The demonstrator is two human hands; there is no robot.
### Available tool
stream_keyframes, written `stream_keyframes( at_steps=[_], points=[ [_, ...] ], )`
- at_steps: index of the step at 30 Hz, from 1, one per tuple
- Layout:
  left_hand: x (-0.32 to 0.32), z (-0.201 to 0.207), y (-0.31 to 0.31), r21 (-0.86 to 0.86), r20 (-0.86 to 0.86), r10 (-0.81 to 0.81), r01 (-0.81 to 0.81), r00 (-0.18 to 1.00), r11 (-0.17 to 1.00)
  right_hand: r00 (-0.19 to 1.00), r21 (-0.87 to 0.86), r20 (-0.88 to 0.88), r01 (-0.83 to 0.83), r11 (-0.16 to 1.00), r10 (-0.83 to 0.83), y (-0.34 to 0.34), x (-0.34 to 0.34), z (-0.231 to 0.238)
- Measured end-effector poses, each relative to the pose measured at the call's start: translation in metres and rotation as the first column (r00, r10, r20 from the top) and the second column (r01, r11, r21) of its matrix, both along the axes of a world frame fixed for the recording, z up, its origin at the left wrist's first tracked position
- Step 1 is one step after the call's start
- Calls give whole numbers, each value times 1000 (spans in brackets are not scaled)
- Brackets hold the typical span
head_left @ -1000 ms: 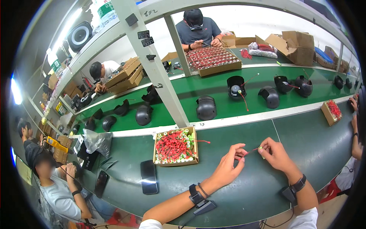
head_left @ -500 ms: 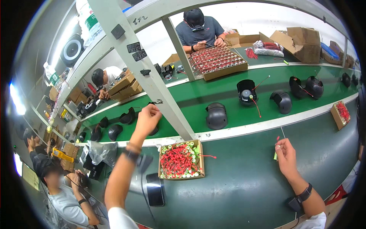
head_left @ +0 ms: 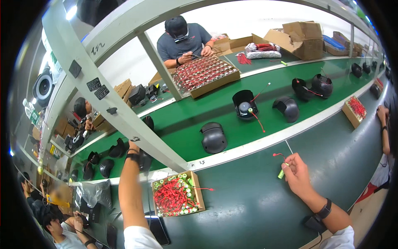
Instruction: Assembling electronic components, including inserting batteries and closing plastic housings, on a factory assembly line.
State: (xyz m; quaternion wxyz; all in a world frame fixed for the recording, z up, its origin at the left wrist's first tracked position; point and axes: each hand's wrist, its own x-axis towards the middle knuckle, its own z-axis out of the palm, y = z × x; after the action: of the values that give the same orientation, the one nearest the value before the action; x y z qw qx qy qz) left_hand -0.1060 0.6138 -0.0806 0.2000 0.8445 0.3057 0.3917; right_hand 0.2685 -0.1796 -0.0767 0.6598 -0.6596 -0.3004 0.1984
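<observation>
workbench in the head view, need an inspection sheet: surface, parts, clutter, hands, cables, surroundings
Surface: dark green bench, with a green belt beyond a white rail.
Parts: green battery held upper right; open cardboard box of batteries; black shells on the belt.
Clutter: phone by the left forearm; grey plastic bag at far left.
Hands: right hand pinches the battery; left hand reaches over the belt, its fingers unclear near the post.
Cables: red wire trails over the box's right side; the held battery has one too.
Surroundings: person across the belt, working over a tray.
</observation>
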Motion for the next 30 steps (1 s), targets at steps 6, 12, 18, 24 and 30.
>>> stream_keyframes(
  at_steps=[6, 12, 18, 24, 30],
  points=[
    [64, 78, -229, 177, -125, 189, -165, 974, 970, 993, -79, -34, 107, 991, -110, -7, 9, -2],
    [-34, 177, -482, -125, -58, 75, -82, 996, 989, 980, 190, -191, -20, 982, 57, 3, 16, 2],
    [45, 114, -643, -112, -228, -341, 323, 912, 940, 990, 398, 0, -127, 909, 138, -24, -44, 56],
    [135, 38, -692, -178, -19, -583, 571, 813, 802, 978, 579, 208, -118, 807, -5, -43, -61, 55],
    [155, 4, -700, -254, 153, -601, 619, 784, 743, 815, 199, 559, -312, 929, 154, -42, -49, 39]
  ],
)
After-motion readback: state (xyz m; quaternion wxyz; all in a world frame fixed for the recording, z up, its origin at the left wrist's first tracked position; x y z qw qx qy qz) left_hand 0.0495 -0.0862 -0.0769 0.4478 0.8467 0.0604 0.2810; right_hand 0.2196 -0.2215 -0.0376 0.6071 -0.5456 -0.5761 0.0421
